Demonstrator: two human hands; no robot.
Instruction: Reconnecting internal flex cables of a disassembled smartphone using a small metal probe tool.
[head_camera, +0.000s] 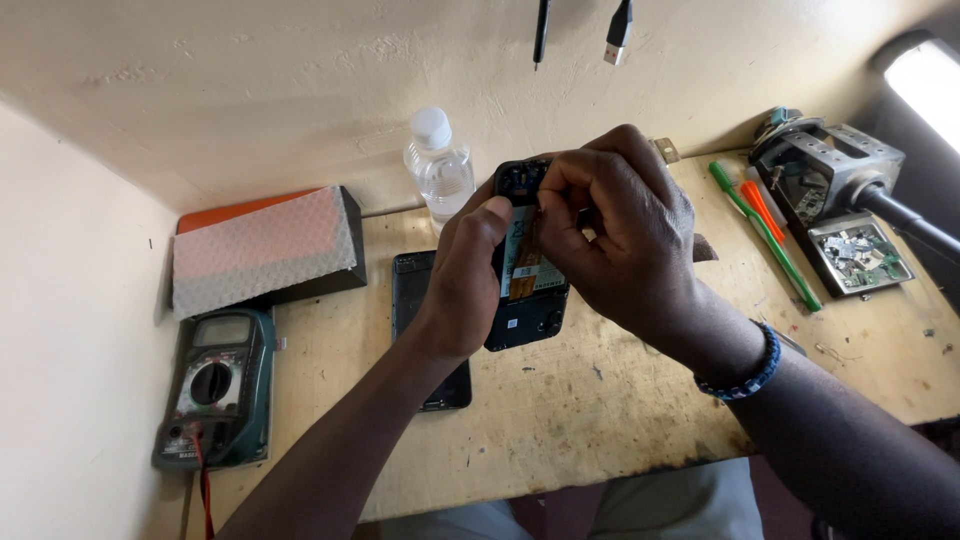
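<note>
Phone (527, 300) upright, long axis twelve to six; left hand (468, 275) clamped at nine, right hand (615, 225) pinching at three.

A small phone-repair workshop: a scuffed wooden surface (600, 400) carries a multimeter (213, 388) at lower left, an opened phone (527, 290) at centre, and a metal clamp stand (830, 165) with spudgers (765, 230) at upper right.

A green multimeter (213, 388), a clear water bottle (438, 165) and green and orange tools (765, 232) lie on the wooden bench (600, 410).
</note>
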